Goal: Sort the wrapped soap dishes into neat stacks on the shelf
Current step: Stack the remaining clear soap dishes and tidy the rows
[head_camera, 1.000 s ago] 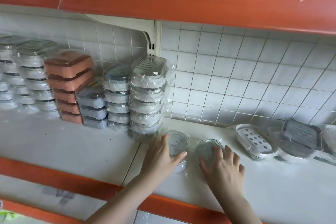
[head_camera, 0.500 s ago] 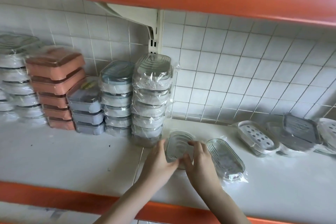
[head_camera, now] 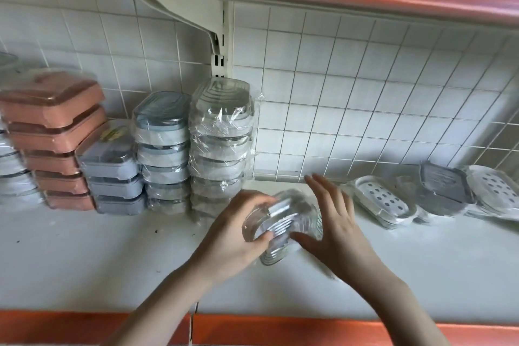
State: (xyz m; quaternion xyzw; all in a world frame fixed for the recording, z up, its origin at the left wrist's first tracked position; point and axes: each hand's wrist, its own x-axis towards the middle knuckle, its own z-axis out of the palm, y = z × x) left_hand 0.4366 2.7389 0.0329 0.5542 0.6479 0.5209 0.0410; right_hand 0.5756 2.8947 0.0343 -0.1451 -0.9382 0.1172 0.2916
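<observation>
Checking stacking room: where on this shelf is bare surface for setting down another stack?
Bare shelf lies in front of the stacks, toward the orange lip, and right of the right hand near the front. The back-left stacks and the loose dishes back-right are crowded.

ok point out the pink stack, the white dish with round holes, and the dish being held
pink stack (head_camera: 52, 121), head view, side of its second dish
white dish with round holes (head_camera: 384, 201), head view, its perforated top
held dish (head_camera: 283, 212), head view, its ribbed top
</observation>
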